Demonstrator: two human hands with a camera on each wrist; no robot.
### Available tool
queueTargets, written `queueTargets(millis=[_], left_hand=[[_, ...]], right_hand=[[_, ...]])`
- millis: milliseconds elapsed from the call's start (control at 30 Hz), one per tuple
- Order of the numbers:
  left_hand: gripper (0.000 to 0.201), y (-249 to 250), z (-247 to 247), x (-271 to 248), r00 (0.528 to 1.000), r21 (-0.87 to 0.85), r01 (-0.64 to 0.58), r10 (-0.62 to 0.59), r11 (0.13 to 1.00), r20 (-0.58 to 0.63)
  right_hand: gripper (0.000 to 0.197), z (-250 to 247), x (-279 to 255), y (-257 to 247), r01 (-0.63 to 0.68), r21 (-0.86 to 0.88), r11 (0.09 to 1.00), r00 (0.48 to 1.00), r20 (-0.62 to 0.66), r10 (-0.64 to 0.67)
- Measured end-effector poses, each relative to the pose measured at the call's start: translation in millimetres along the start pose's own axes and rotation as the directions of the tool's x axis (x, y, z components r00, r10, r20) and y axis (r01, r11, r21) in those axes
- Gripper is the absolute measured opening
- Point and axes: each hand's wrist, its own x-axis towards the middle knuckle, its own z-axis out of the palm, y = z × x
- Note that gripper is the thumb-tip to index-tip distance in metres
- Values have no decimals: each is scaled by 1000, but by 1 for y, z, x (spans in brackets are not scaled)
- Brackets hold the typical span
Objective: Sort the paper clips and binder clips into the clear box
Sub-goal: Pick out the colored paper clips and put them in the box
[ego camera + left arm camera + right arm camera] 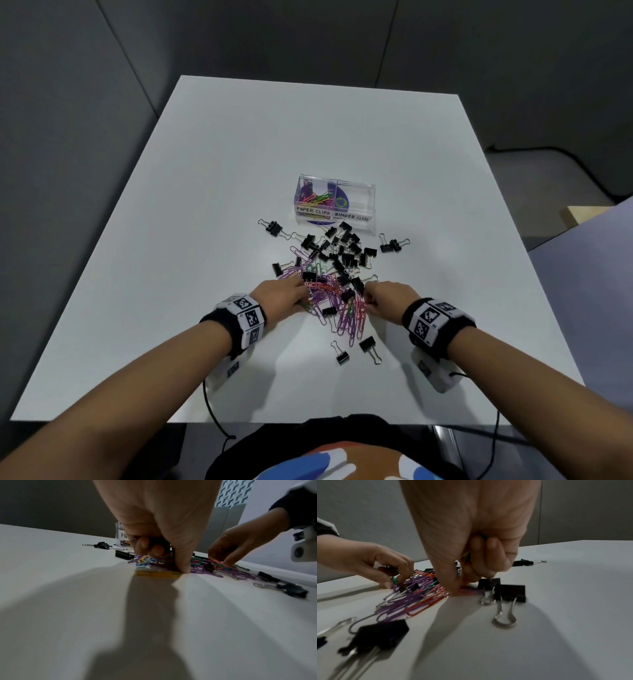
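The clear box [335, 202] sat on the white surface [171, 274], and everything else was placed around it. It had two parts with labels. The part marked for paper clips, on the left side of the box, already had some colored clips in it. The part marked for binder clips looked bare.

Just in front of the box lay a mixed pile. The black binder clips [346, 253] were closest to the box. The colored paper clips [332, 301], mostly purple, lay farther from the box, nearer the person. A few binder clips had strayed off to each side of the box and well out past the pile.

The left hand [281, 298] was at the left edge of the pile. Its fingers [154, 550] were curled in, with the thumb pressed down by a yellow paper clip [158, 573]. It seemed to hold clips, but I could not tell for sure. The right hand [387, 299] was at the right edge of the pile. Its fingers [491, 550] were curled tight around a few colored paper clips.

I think things could go wrong here. The paper clips were tangled together, so lifting one could drag others along, or even a binder clip. Then the wrong kind could drop into the wrong part of the box. Clips could also slip out of a full hand on the way to the box.
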Motion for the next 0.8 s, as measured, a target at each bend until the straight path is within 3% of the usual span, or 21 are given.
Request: queueTargets(millis=[300, 567, 667, 800], left_hand=[[34, -5, -12, -2, 1000, -19, 7, -7, 1000, -2], [33, -4, -19, -9, 993, -160, 120, -117, 980, 23], [39, -4, -22, -15, 994, -182, 109, -108, 977, 14], [29, -8, -20, -17, 996, -150, 86, -84, 985, 22]], right_hand=[[12, -2, -1, 8, -36, 14, 999, 999, 23, 36], [8, -11, -2, 14, -70, 148, 987, 996, -41, 77], [20, -11, -3, 13, -76, 123, 989, 994, -69, 85], [20, -12, -5, 11, -68, 149, 987, 989, -120, 86]])
